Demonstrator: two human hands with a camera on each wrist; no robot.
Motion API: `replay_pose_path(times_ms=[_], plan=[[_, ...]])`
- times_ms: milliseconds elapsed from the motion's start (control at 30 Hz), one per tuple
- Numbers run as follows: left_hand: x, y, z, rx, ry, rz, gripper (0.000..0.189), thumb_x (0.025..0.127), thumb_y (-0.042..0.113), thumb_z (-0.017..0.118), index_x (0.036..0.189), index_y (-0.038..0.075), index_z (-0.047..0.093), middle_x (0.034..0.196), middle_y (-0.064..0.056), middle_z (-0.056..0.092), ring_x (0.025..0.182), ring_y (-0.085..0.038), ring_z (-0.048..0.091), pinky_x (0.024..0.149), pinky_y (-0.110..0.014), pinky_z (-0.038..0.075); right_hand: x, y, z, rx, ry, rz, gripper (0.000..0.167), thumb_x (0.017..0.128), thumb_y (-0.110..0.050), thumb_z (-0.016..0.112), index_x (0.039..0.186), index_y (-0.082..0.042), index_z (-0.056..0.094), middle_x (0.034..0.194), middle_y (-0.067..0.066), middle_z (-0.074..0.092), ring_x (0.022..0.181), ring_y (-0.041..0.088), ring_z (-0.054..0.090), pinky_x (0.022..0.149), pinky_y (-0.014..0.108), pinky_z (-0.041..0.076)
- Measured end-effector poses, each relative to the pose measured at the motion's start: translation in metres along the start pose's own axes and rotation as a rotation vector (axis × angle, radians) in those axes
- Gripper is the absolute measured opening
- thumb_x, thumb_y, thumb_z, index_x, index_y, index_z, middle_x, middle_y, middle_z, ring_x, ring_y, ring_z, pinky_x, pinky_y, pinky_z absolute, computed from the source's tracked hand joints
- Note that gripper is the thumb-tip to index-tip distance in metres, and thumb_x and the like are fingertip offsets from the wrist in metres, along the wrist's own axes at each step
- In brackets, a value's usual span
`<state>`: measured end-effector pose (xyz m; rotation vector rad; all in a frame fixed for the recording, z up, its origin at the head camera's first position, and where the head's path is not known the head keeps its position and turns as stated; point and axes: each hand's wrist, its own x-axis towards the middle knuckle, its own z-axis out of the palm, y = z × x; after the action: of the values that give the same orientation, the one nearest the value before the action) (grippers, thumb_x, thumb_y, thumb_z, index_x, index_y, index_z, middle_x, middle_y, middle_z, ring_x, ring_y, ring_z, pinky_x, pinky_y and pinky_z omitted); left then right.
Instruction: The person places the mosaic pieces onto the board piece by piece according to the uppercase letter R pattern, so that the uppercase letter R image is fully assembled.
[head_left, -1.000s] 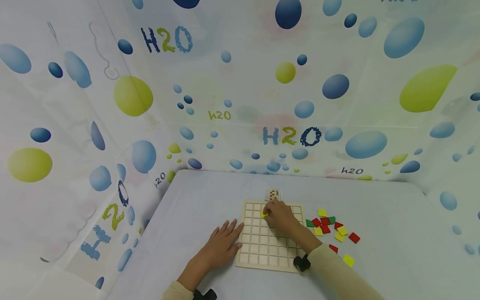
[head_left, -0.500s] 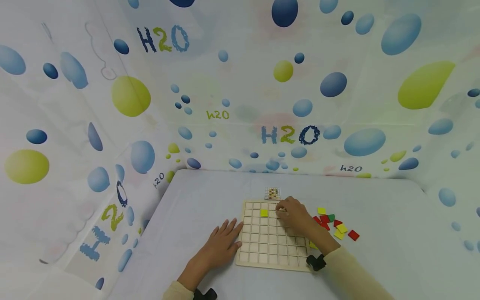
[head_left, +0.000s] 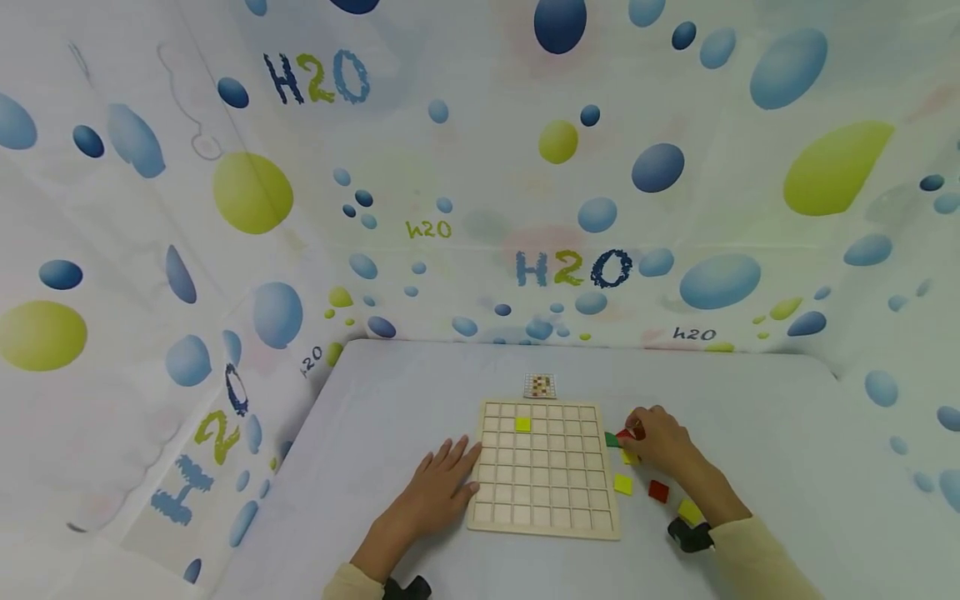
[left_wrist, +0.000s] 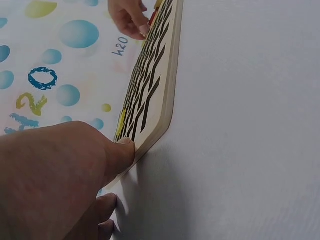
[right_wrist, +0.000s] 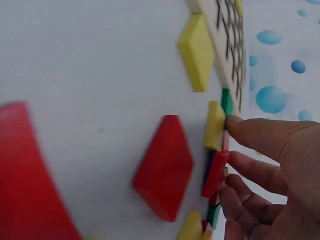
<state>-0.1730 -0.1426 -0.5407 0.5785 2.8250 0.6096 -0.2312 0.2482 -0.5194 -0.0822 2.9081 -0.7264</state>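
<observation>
A square wooden grid board [head_left: 540, 479] lies on the table with one yellow tile [head_left: 522, 425] in an upper cell. My left hand [head_left: 438, 490] rests flat at its left edge; in the left wrist view its thumb [left_wrist: 122, 152] touches the rim. To the right of the board, my right hand [head_left: 663, 442] reaches among loose tiles, thumb and finger pinching a red tile [right_wrist: 226, 140]. A green tile [head_left: 611, 440] and a yellow tile [right_wrist: 215, 125] sit beside those fingertips. The palm hides part of the pile.
A small pattern card [head_left: 540, 386] lies just beyond the board. Nearer to me are a yellow tile [head_left: 623, 484], a red tile [head_left: 658, 491] and another yellow tile [head_left: 690, 511]. A printed cloth [head_left: 480, 167] hangs behind the white table [head_left: 405, 383].
My right hand has let go of the yellow tile in its cell and moved right, off the board to the loose tiles. My left hand stays at the board's edge.
</observation>
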Motion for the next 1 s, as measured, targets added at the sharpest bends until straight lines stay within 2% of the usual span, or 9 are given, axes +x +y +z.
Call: replay_pose_path(times_ms=[133,333,633,800,1000], plan=[[-0.001,0.001,0.000,0.009,0.001,-0.003,0.062,0.111,0.038,0.051,0.166,0.015,0.034,0.174,-0.014,0.027,0.161,-0.043,0.021,0.125,-0.068,0.020,0.002,0.004,0.003,-0.019,-0.007,0.008,0.028,0.096,-0.019,0.078,0.116,-0.002,0.068,0.099,0.012,0.057,0.088,0.025,0.053,0.078,0.042,0.053],[-0.001,0.003,-0.001,0.000,0.002,-0.002,0.063,0.110,0.037,0.053,0.166,0.014,0.035,0.173,-0.015,0.027,0.161,-0.043,0.022,0.125,-0.069,0.020,0.004,0.005,0.007,-0.050,0.041,-0.042,0.029,0.096,-0.011,0.076,0.123,-0.002,0.069,0.110,0.018,0.061,0.095,0.030,0.054,0.088,0.052,0.055],[0.001,-0.001,0.004,0.015,0.010,-0.008,0.063,0.110,0.039,0.052,0.167,0.017,0.034,0.174,-0.013,0.027,0.161,-0.041,0.021,0.126,-0.067,0.020,0.009,0.009,0.012,0.006,0.063,-0.089,0.028,0.098,-0.008,0.074,0.123,0.000,0.066,0.107,0.016,0.059,0.094,0.028,0.051,0.084,0.043,0.053],[0.001,-0.001,0.004,0.010,0.014,-0.016,0.063,0.110,0.039,0.052,0.167,0.017,0.034,0.174,-0.012,0.026,0.161,-0.041,0.021,0.126,-0.067,0.020,0.014,0.013,0.011,0.030,0.057,-0.070,0.026,0.099,-0.011,0.072,0.121,0.001,0.065,0.106,0.015,0.058,0.094,0.028,0.051,0.083,0.044,0.051],[0.000,-0.001,0.004,0.024,0.018,-0.025,0.063,0.110,0.039,0.051,0.167,0.018,0.034,0.174,-0.012,0.027,0.161,-0.040,0.021,0.126,-0.066,0.020,0.019,0.012,0.011,0.054,0.031,-0.050,0.027,0.100,-0.011,0.070,0.125,0.000,0.064,0.109,0.016,0.058,0.099,0.029,0.053,0.091,0.050,0.053]])
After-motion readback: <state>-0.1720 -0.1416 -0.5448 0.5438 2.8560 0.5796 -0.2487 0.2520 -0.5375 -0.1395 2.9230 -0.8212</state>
